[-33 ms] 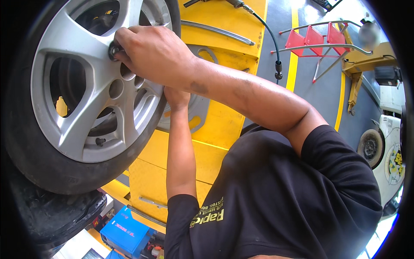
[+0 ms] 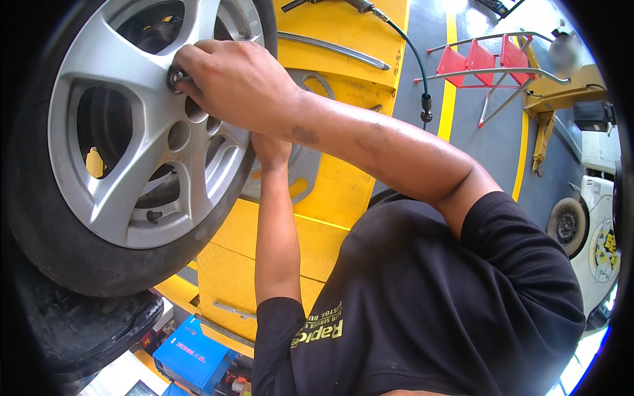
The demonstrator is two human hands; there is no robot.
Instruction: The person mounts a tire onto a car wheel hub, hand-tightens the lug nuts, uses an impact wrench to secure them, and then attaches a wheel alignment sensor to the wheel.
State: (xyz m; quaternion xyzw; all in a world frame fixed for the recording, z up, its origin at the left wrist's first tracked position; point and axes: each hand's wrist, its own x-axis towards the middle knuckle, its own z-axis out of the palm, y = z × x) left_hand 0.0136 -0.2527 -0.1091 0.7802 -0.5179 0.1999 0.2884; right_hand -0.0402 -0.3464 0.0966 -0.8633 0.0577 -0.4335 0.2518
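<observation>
A silver alloy wheel (image 2: 122, 198) with a black tire (image 2: 99, 274) stands at the left. My right hand (image 2: 238, 82) reaches across to the wheel's middle. Its fingers are closed around a small round dark metal piece (image 2: 176, 79), seated at one of the bolt holes; most of it is covered by the fingers, so its exact kind cannot be made out. Open bolt holes show just below that hand. Lower, beside the tire's right edge, is my left hand (image 2: 271, 150), its fingers hidden behind the wheel and my right hand. A black valve stem (image 2: 154, 216) sticks out at the rim.
Behind the wheel stands a yellow cabinet (image 2: 231, 270), with a metal bar (image 2: 333, 50) and an air tool with a hose (image 2: 417, 63) on top. A red step ladder (image 2: 482, 63) is at the upper right, a blue box (image 2: 193, 353) at the lower left. A vehicle (image 2: 598, 228) stands far right.
</observation>
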